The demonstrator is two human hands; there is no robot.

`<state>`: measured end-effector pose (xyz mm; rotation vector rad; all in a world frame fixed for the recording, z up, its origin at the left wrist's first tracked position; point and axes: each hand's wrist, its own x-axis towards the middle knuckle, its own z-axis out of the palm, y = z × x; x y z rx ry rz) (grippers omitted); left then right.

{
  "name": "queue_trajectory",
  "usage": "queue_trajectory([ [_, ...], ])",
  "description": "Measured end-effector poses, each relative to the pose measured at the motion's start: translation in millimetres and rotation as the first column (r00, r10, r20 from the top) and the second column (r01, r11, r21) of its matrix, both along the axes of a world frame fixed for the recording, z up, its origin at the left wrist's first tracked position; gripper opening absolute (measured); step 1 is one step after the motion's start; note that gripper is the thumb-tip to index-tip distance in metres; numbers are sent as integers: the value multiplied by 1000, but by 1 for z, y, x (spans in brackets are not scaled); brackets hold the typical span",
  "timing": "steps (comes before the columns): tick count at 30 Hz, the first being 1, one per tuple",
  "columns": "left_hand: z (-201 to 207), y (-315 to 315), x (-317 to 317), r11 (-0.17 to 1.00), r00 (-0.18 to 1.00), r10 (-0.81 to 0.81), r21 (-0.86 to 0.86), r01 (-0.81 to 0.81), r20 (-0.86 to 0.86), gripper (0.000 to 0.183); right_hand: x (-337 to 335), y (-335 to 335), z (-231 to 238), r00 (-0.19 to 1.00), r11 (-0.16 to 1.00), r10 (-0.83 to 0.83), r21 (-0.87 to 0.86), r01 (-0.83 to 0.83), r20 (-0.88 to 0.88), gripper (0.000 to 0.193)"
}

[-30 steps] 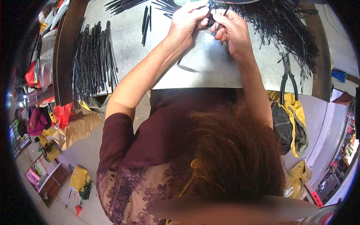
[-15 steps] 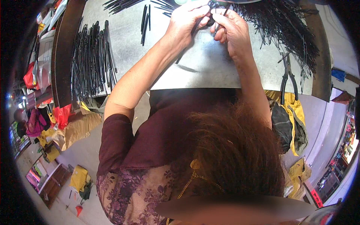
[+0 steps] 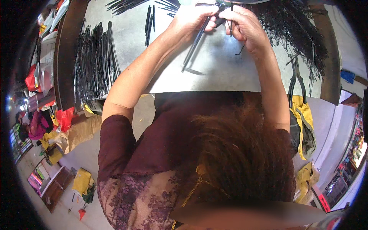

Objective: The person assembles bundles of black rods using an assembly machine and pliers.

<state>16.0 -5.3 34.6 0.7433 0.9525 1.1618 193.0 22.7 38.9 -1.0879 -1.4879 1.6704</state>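
Right hand point(image 3: 246, 27) shifted rightward, pinching 1 black rod point(image 3: 231, 30); left hand point(image 3: 192, 19) grips another point(image 3: 194, 49) (slanted).

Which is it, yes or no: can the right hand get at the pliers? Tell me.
Probably yes: the pliers lie beside the right forearm, handles mostly uncovered, though the right hand holds a black rod.

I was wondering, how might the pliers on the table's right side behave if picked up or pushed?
The pliers would probably feel heavy for their size, as they look solidly built. Their handles stand apart, so they may pivot when squeezed. Those handles reach past the near edge of the table, so a push that way could tip them off.
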Motion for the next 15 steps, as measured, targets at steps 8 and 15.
queue_trajectory([
  [8, -11, 2, -6, 997, 999, -14, 78, 10, 50, 10, -6, -7, -5, 983, 992, -75, -114, 56, -168, 13],
  [15, 8, -44, 5, 996, 997, -23, 85, 30, -77, 24, -16, -18, -4, 949, 981, -143, -165, 99, -281, 15],
])
